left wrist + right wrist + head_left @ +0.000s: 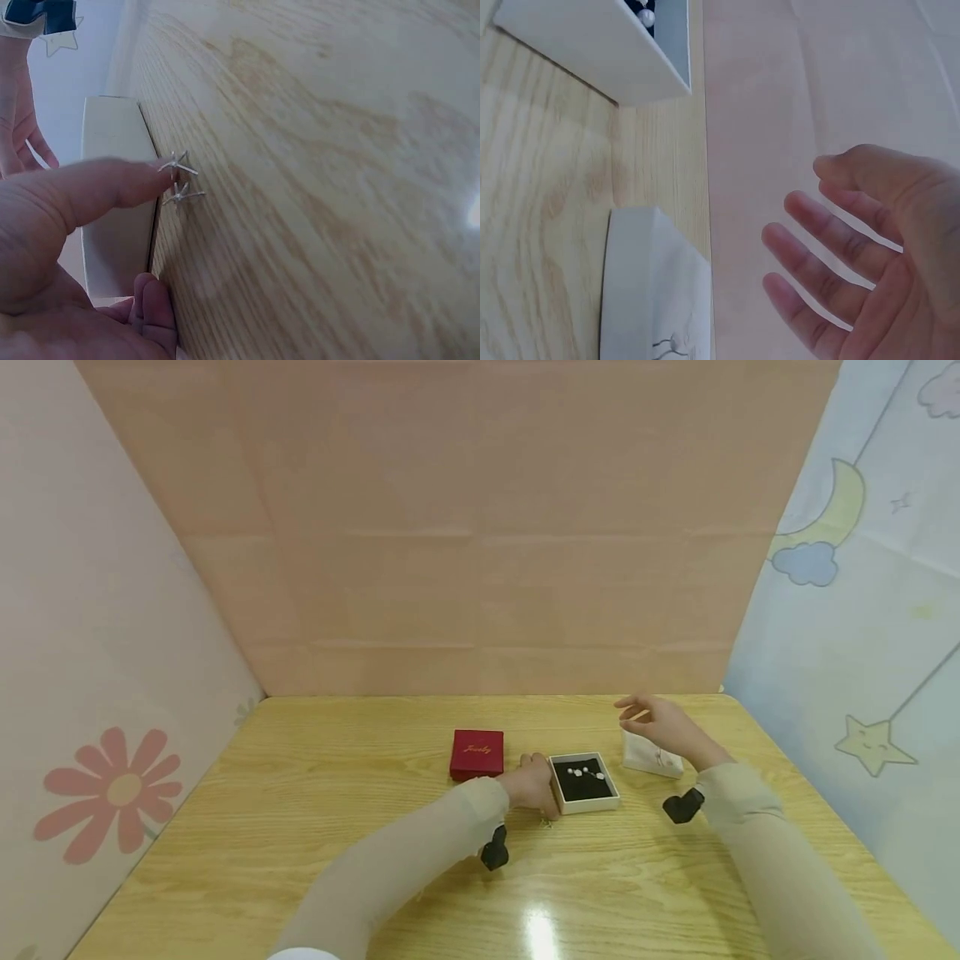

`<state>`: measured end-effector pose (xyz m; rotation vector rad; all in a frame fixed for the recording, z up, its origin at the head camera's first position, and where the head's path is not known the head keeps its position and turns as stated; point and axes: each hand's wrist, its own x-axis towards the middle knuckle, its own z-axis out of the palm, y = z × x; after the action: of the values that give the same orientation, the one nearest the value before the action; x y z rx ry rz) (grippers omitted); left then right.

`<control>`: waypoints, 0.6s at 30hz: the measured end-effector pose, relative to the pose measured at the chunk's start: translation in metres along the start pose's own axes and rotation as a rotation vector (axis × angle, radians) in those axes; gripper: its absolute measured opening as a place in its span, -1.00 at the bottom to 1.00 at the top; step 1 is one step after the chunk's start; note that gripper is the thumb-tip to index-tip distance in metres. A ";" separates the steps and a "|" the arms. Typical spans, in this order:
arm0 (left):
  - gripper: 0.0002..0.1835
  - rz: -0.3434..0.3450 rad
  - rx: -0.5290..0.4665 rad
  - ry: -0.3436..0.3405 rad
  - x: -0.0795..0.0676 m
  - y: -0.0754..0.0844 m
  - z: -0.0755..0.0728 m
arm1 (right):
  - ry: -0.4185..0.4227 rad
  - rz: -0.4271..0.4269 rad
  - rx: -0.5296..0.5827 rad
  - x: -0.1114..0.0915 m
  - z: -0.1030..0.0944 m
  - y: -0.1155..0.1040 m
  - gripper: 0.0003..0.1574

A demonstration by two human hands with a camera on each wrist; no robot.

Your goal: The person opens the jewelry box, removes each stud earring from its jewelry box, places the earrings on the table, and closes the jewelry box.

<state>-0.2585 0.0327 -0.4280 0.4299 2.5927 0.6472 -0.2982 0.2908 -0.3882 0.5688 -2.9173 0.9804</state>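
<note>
My left hand point(534, 787) rests along the left side of an uncovered white jewelry box point(588, 807), which holds a black pad point(583, 787) with several pearl-like and silvery pieces. In the left wrist view, the thumb stretches along the box wall point(116, 217), its tip at a small star-shaped wire piece point(178, 163). A second one point(182, 195) lies close by on the wood. The other fingers bend near the box's far corner. My right hand point(663, 724) hovers above a white box lid point(637, 758), fingers apart and loosely bent, holding nothing.
A red box marked "Jewelry" point(477, 752) sits left of the white box, behind the left forearm. All stand on a wooden table point(337, 777). A peach backdrop point(480, 568) rises behind the table, with patterned side panels point(847, 635) at left and right.
</note>
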 end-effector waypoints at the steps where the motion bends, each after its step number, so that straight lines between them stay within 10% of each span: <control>1: -0.06 0.005 -0.004 -0.002 -0.001 -0.001 0.000 | 0.006 -0.003 0.001 0.000 0.001 -0.002 -0.57; 9: 0.26 0.016 -0.086 0.004 -0.006 -0.003 0.000 | 0.008 -0.022 0.023 -0.001 0.009 -0.001 -0.60; 18: 0.16 0.000 -0.088 0.016 -0.006 -0.002 0.001 | -0.016 -0.013 0.067 -0.003 0.012 0.006 -0.58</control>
<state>-0.2527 0.0289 -0.4278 0.3985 2.5674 0.7637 -0.2965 0.2889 -0.4015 0.5996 -2.9004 1.0812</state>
